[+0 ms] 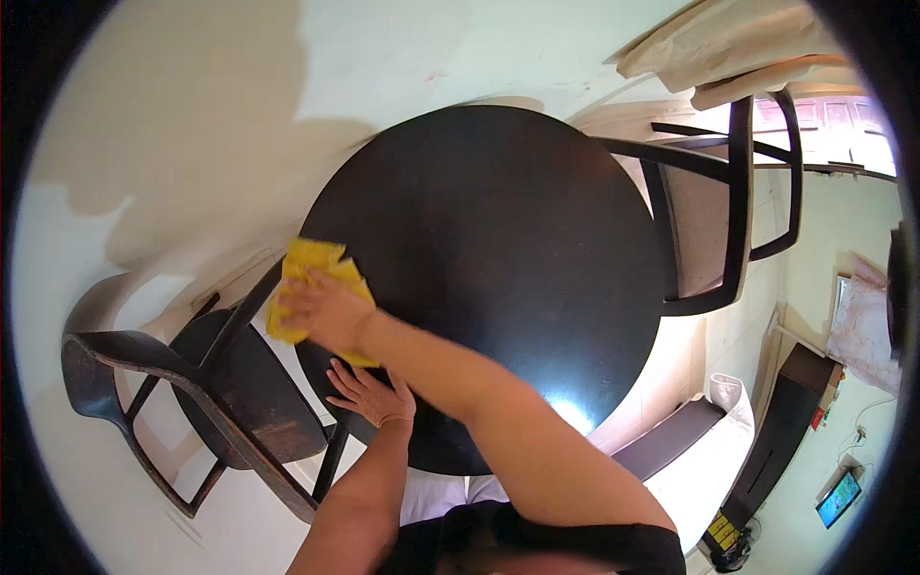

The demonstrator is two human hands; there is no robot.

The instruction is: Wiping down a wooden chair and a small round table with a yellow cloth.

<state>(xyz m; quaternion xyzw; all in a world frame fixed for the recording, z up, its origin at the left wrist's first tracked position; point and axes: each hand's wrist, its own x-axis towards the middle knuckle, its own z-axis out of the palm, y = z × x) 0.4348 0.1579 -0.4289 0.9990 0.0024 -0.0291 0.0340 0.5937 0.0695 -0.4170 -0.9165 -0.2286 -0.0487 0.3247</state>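
Note:
A round dark table (496,215) with a smooth top stands before me. My right hand (327,309) reaches across to its left edge and presses on a yellow cloth (315,251), which is bunched under the palm and partly overhangs the rim. The hand looks slightly blurred. Just below it, my left hand (372,397) rests on the table near the edge, fingers apart and holding nothing. A corner of the cloth lies close to its fingertips; whether they touch I cannot tell.
A dark wooden chair (251,402) with a worn seat stands at the left. Another chair (697,223) with a padded seat is at the right. A pale wall (402,57) runs behind the table. A bench-like seat (668,438) and a lit screen (839,499) appear lower right.

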